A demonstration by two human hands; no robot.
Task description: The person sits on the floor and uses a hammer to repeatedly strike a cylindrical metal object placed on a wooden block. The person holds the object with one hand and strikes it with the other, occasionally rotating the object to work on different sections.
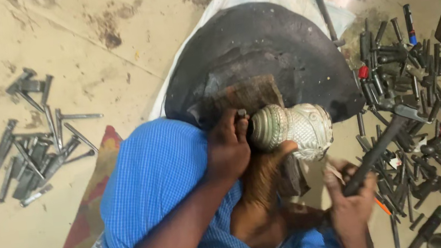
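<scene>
Left hand [228, 146] clenched round a small metal punch [241, 114], tip set against the embossed silver vessel [292, 127], so the tool stands square to the patterned wall. Vessel lies on its side at frame centre, on a wooden block [248, 95] against the black dome-shaped pitch mound [262, 51], and a bare foot [263, 177] presses under it, seemingly to stop it rolling. Right hand [349, 203] grips a hammer [385, 137] by the handle, fingers wrapped tight, head raised to the vessel's right, apart from it. Blue checked cloth [155, 188] covers the knee. Loose punches [423, 88] crowd the floor right of the hammer, little swing room there; another scatter of chisels [27, 147] lies well left. Open floor [11, 245] lower left.
</scene>
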